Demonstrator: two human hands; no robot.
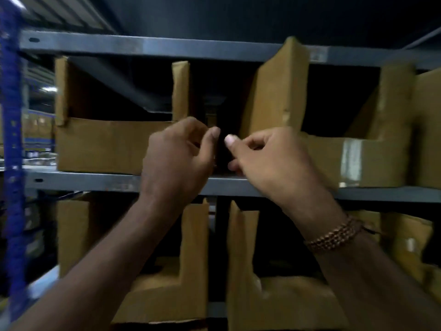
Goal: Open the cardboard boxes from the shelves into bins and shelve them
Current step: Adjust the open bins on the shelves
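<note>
Two cardboard bins, left (114, 145) and right (353, 158), sit on the middle shelf (95, 181). Left hand (176, 158) and right hand (269, 158) curl their fingers at facing corners; actual grip cannot be told. Light, stiff, crushable; best held by side walls.

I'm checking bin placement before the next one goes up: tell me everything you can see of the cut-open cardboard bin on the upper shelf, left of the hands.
The left bin is plain brown cardboard, cut open at the front: a low front wall with two tall corner strips rising either side. Its interior is dark; contents cannot be seen. It sits upright on the grey metal shelf, front about flush with the edge. The left hand is at its right front corner; contact is unclear.
</note>
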